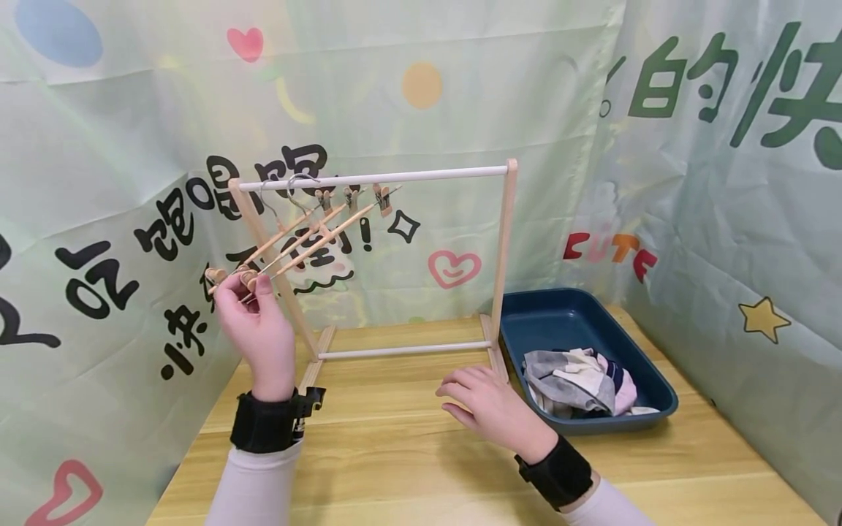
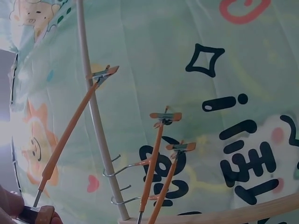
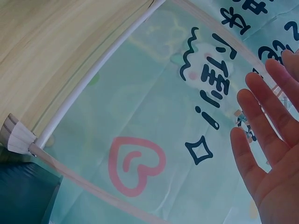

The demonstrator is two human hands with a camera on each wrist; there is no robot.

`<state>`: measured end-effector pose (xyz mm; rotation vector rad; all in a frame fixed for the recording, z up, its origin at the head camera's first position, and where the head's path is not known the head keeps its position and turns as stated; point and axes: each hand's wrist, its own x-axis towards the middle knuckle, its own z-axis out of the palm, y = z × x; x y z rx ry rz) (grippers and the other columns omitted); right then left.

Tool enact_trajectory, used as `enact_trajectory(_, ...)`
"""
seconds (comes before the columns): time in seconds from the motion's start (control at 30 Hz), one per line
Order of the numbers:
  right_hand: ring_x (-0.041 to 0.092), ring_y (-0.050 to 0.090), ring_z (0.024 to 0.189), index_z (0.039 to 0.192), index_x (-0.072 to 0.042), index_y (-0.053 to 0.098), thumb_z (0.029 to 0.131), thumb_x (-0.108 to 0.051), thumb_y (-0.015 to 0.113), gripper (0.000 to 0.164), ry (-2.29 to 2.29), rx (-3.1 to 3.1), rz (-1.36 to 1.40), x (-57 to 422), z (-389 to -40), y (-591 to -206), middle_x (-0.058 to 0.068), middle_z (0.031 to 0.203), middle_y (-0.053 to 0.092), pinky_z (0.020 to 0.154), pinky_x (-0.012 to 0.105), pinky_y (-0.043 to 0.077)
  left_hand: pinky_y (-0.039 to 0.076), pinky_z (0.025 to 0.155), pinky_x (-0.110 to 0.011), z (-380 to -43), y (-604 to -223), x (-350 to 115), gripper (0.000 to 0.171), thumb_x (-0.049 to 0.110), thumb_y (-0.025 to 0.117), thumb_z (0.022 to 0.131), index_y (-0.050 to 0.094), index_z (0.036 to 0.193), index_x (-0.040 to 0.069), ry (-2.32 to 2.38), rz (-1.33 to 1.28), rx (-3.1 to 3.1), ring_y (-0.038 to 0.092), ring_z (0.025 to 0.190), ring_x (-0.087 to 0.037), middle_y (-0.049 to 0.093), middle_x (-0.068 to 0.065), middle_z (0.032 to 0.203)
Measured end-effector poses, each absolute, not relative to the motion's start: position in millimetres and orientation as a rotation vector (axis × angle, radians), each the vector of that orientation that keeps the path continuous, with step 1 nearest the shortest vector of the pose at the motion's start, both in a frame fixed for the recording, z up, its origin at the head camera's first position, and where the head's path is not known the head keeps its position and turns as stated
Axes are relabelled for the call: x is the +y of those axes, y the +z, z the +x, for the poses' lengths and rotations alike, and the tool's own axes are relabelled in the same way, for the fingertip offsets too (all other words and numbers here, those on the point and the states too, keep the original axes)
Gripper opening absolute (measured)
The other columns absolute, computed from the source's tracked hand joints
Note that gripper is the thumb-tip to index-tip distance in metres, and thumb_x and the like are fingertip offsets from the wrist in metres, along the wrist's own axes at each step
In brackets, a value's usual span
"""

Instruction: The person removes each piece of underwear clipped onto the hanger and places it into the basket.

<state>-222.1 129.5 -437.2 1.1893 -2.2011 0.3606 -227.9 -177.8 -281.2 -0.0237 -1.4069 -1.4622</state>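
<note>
My left hand (image 1: 262, 332) pinches one end of the nearest wooden clip hanger (image 1: 338, 230), by its end clip (image 2: 45, 214). Two more clip hangers hang by metal hooks (image 2: 122, 200) from the white top rail (image 1: 421, 175) of a small wooden rack, at its left end. The held hanger's own hook is not clearly visible. Wooden clips with metal springs, such as the far clip (image 1: 382, 199), sit on the hangers' ends. My right hand (image 1: 490, 409) hovers with fingers extended and nothing in it, near the foot of the rack's right post (image 1: 505, 241).
A dark blue bin (image 1: 546, 310) stands on the table right of the rack, holding a crumpled heap of grey, white, pink and navy cloth (image 1: 579, 383). The rack has a lower white bar (image 1: 404, 350). Printed curtains (image 1: 368, 95) enclose the wooden table (image 1: 395, 453).
</note>
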Motion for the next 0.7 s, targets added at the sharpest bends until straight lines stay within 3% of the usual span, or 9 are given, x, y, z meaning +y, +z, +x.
enact_trajectory(0.33,0.015,0.065,0.103,0.112,-0.021,0.069,0.090,-0.023,0.081,0.025,0.362,-2.215,1.174,130,-223,-438,-0.005,0.108,0.066,0.097,0.040,0.053,0.044,0.075,-0.022,-236,-272,-179,0.026,0.017,0.063,0.102,0.054,0.115,-0.004,-1.420,0.011,-1.464,0.050,0.082,-0.007,0.050,0.009,0.097)
enact_trajectory(0.7,0.016,0.065,0.102,0.111,-0.019,0.070,0.088,-0.021,0.082,0.026,0.354,-2.189,1.181,129,-222,-437,-0.004,0.107,0.066,0.095,0.040,0.054,0.045,0.077,-0.022,-245,-267,-180,0.022,0.016,0.064,0.102,0.054,0.112,-0.001,-1.383,0.033,-1.503,0.050,0.083,-0.006,0.047,0.011,0.097)
